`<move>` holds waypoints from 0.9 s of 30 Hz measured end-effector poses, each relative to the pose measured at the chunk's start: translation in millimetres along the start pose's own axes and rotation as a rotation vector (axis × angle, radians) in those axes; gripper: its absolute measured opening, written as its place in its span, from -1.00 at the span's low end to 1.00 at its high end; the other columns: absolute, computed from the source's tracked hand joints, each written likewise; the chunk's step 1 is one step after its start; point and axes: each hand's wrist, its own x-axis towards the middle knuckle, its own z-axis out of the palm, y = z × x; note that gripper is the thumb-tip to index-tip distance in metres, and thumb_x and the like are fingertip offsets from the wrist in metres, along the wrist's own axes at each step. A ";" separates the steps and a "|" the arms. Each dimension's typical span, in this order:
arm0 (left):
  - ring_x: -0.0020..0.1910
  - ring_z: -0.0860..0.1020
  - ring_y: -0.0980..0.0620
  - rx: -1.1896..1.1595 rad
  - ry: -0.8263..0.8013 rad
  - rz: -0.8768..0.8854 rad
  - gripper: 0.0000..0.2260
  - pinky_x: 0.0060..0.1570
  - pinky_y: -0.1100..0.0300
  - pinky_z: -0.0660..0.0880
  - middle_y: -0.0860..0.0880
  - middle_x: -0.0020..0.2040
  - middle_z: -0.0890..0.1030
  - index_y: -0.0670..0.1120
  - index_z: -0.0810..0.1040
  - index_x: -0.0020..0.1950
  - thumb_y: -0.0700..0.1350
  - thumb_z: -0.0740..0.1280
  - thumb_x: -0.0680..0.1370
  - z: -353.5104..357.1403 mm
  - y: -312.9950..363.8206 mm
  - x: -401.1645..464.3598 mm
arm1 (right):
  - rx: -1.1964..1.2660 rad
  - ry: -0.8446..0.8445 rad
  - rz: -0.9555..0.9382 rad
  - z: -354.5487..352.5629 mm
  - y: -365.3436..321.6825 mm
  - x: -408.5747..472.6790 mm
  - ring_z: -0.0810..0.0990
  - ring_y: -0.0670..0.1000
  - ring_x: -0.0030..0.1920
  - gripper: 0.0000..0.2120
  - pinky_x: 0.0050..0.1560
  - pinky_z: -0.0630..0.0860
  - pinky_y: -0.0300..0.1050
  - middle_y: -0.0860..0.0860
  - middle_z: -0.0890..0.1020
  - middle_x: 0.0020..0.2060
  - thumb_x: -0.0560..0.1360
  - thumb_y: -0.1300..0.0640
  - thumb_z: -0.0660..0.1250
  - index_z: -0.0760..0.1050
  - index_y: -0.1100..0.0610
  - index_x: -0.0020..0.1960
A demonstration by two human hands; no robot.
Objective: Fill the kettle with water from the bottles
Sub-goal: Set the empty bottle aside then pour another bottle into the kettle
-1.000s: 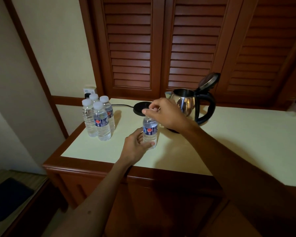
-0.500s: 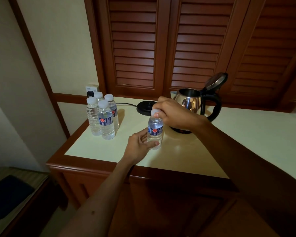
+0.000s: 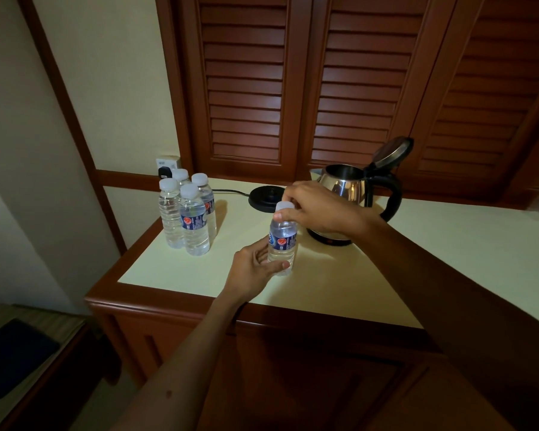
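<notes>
Bottle stands mid-counter, near its front edge; left hand grips its base, right hand pinches the cap.

Polished metal kettle with a glossy black plastic handle; clear plastic bottles at left, white caps; smooth matt cream worktop edged in glossy reddish wood; louvred wooden doors.

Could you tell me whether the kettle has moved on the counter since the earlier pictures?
No. The kettle sits off its black base as before, just right of it; only the camera shifted.
</notes>
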 end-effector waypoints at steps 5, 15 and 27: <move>0.07 0.68 0.08 -0.010 -0.012 -0.011 -0.60 0.11 0.22 0.58 0.02 0.08 0.72 -0.13 0.60 0.29 -0.30 0.50 0.46 -0.8 0.1 0.2 | 0.091 -0.028 -0.071 -0.7 1.6 -1.2 0.45 -0.01 -0.05 -0.94 0.03 0.44 0.02 -0.04 0.45 -0.10 0.54 0.03 0.33 0.52 -0.01 -0.10; 0.12 0.66 0.07 -0.026 -0.028 -0.013 -0.56 0.16 0.18 0.57 0.02 0.12 0.71 -0.12 0.56 0.33 -0.30 0.50 0.47 -1.0 0.1 -0.6 | 0.191 -0.100 -0.129 -15.0 4.9 -1.1 0.45 -0.07 0.31 -0.62 0.23 0.34 -0.21 -0.02 0.56 0.28 0.54 0.36 0.27 0.56 0.05 0.26; 0.05 0.67 0.18 0.042 -0.003 -0.017 -0.57 0.06 0.35 0.56 0.06 0.12 0.70 -0.10 0.56 0.34 -0.29 0.48 0.48 1.2 4.0 -2.5 | 0.383 0.270 0.186 23.9 43.1 -30.2 0.52 -0.11 0.01 -0.75 0.01 0.44 -0.18 -0.04 0.57 0.05 0.54 0.10 0.34 0.53 0.10 0.20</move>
